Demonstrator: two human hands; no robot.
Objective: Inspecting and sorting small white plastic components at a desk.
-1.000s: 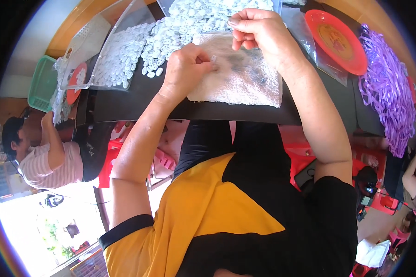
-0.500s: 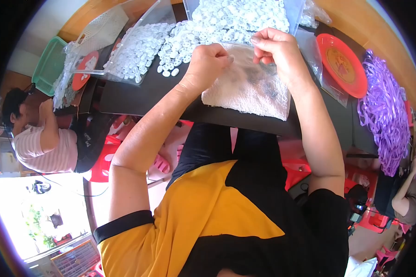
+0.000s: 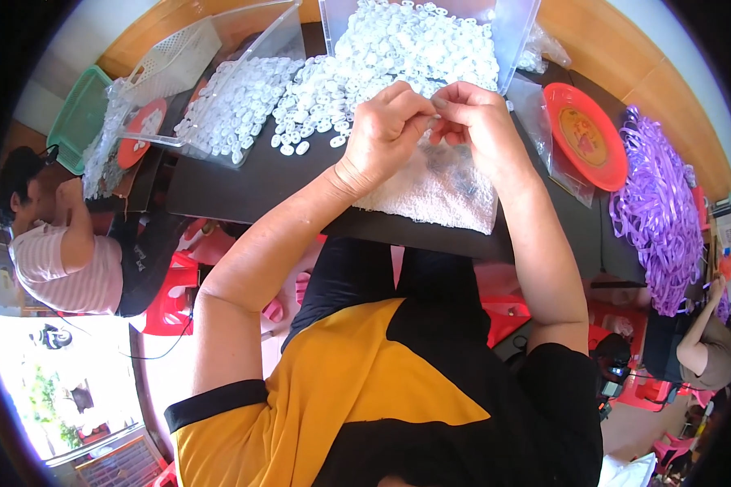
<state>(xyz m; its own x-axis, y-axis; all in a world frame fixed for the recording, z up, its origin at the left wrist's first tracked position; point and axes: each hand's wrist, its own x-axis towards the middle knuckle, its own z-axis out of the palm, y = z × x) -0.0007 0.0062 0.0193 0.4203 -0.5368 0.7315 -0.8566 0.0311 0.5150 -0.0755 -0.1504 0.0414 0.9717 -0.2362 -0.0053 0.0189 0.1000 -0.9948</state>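
Note:
My left hand (image 3: 388,130) and my right hand (image 3: 481,123) meet above the near middle of the dark table, fingertips pinched together. A tiny whitish thing shows between the fingertips, too small to name. Under them lies a folded white towel (image 3: 443,199) with grey smudges, partly hidden by the hands. Just beyond and to the left spread many small white oval plastic pieces (image 3: 309,97) with holes. More of them fill a clear plastic bin (image 3: 531,24) at the back and spill out of a tipped clear bin (image 3: 272,36) at the left.
To the right are a clear plastic bag (image 3: 536,122), a red plate (image 3: 613,169) and a heap of purple ribbon (image 3: 658,215). At the left stand a white basket (image 3: 179,61) and a green basket (image 3: 77,122). One person (image 3: 69,260) sits left, another (image 3: 707,345) right.
My hands, apart above the towel before, have come together fingertip to fingertip. The left hand has moved right and a little down in the picture. The whole view has shifted slightly.

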